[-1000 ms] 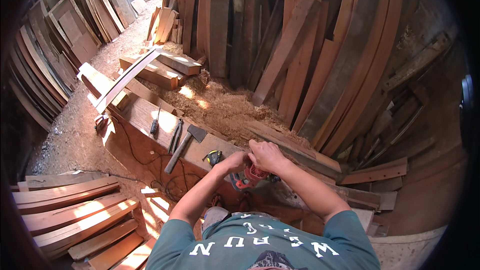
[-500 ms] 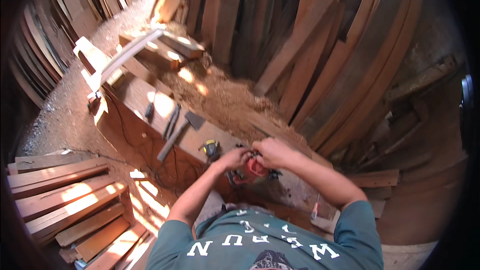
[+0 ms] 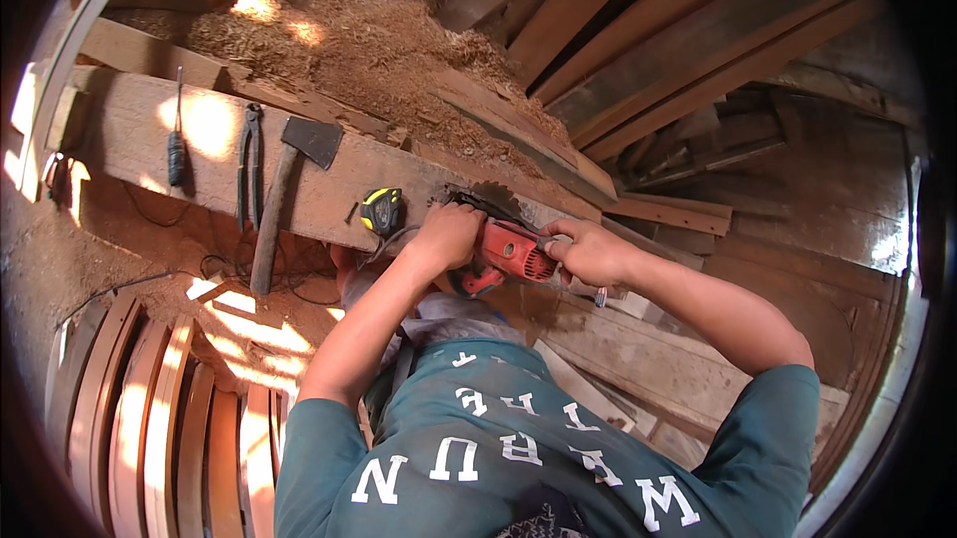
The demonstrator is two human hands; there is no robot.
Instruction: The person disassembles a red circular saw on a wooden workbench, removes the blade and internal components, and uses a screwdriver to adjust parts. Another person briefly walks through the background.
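Note:
A red circular saw [image 3: 510, 251] rests tilted at the near edge of the wooden bench plank [image 3: 329, 201], its toothed blade [image 3: 495, 198] exposed on the far side. My left hand [image 3: 449, 235] is closed over the saw's left side by the blade, fingertips partly hidden. At the motor end, my right hand [image 3: 594, 253] grips the housing with bent fingers. A black-and-yellow tape measure [image 3: 381, 211] lies just left of my left hand. Farther left on the plank are a hatchet [image 3: 311, 142] with a wooden handle, long-handled pincers [image 3: 249, 164] and a dark-handled screwdriver [image 3: 176, 154].
Sawdust and shavings [image 3: 339, 49] are heaped behind the bench. Long boards [image 3: 688, 29] lean at the far right. Stacked planks [image 3: 159, 408] lie at the lower left. A dark cable [image 3: 224, 264] trails over the ground below the plank.
The view has swung right and closer to the bench. The saw has turned so its blade now shows clearly. My right hand has shifted to the motor end.

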